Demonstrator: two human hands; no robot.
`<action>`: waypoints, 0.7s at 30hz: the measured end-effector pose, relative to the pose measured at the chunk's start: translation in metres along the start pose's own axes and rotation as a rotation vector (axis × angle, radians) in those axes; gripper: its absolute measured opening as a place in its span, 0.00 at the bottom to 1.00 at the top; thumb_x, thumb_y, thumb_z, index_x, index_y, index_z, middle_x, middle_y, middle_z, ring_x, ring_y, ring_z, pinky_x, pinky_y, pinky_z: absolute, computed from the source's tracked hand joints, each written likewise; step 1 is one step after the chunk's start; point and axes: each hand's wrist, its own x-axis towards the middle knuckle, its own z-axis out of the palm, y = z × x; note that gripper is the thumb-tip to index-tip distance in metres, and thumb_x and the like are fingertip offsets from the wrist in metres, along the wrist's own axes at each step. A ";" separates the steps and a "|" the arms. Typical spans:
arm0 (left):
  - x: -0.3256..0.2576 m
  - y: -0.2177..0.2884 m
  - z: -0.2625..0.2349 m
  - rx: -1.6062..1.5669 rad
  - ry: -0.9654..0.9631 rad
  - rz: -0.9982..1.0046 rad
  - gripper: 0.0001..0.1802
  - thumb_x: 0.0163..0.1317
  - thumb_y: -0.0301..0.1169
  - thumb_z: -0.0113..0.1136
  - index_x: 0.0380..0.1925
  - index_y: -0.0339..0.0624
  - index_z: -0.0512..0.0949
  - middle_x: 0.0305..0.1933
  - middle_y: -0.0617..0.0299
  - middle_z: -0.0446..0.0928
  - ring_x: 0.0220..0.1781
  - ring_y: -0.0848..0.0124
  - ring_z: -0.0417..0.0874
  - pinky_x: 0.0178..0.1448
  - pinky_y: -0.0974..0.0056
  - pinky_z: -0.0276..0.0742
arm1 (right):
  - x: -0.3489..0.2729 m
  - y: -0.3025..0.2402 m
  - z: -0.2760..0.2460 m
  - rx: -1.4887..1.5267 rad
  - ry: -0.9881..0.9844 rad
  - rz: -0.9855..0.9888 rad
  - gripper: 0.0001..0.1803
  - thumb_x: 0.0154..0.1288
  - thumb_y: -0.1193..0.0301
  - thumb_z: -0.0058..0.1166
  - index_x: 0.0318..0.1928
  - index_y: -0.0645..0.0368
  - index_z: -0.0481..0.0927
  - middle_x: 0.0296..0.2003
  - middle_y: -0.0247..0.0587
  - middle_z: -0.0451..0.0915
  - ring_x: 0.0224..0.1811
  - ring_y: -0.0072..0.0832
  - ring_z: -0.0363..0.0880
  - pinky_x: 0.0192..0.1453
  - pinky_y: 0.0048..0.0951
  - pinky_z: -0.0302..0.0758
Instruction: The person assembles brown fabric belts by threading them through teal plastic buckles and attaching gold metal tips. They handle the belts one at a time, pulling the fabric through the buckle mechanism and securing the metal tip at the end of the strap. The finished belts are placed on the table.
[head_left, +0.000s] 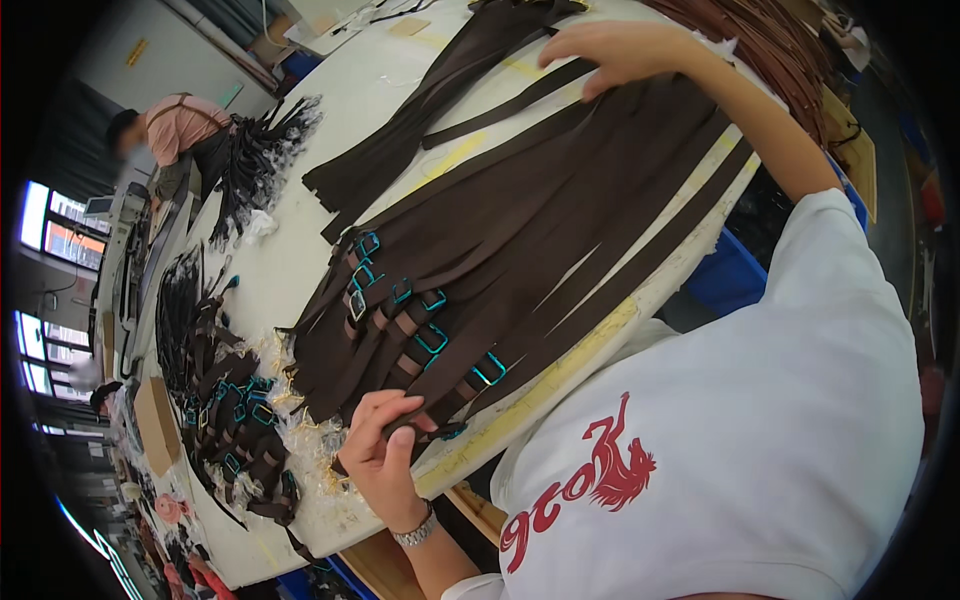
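Left hand (388, 452) is pinching the buckle end of a flat dark-brown strap (427, 422) at the white table's (295, 195) near edge. Right hand's (625, 52) loosely open above the fanned brown straps (530, 225); can't tell from here if they touch. Teal-buckled pile (235, 400) sits left.

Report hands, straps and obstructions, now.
Left hand: pinching flat dark-brown strap. Right hand: open over spread flat dark-brown straps. Crumpled clear plastic beside left hand.

Dark brown straps (470, 230), teal buckles (441, 336), off-white table (275, 255), white T-shirt (740, 430) with red print (628, 475), distant top (182, 125) perhaps pink
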 end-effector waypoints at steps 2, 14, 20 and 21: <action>0.010 0.011 0.019 0.039 -0.067 -0.026 0.12 0.65 0.21 0.65 0.46 0.26 0.86 0.48 0.52 0.79 0.41 0.68 0.83 0.44 0.67 0.84 | 0.027 -0.126 0.002 0.612 -0.172 -0.259 0.35 0.69 0.59 0.69 0.72 0.57 0.74 0.70 0.45 0.77 0.71 0.41 0.75 0.75 0.39 0.71; -0.025 -0.031 -0.214 1.528 0.231 -0.025 0.21 0.64 0.18 0.64 0.58 0.38 0.80 0.58 0.48 0.81 0.60 0.50 0.82 0.64 0.50 0.78 | 0.028 -0.312 0.070 1.197 -0.815 -0.798 0.12 0.77 0.70 0.54 0.51 0.65 0.84 0.36 0.42 0.89 0.37 0.28 0.90 0.46 0.32 0.85; -0.026 -0.092 -0.273 1.840 0.107 0.067 0.35 0.56 0.18 0.68 0.67 0.46 0.75 0.70 0.48 0.73 0.75 0.44 0.69 0.77 0.41 0.65 | 0.006 -0.328 0.074 1.311 -0.819 -0.658 0.20 0.82 0.59 0.50 0.48 0.63 0.86 0.27 0.35 0.83 0.25 0.24 0.81 0.40 0.34 0.80; -0.027 -0.094 -0.277 1.834 0.125 0.061 0.32 0.58 0.19 0.66 0.65 0.46 0.78 0.69 0.50 0.75 0.75 0.46 0.70 0.77 0.41 0.65 | 0.005 -0.327 0.073 1.334 -0.830 -0.609 0.21 0.82 0.57 0.50 0.47 0.62 0.86 0.26 0.34 0.82 0.24 0.24 0.79 0.40 0.33 0.80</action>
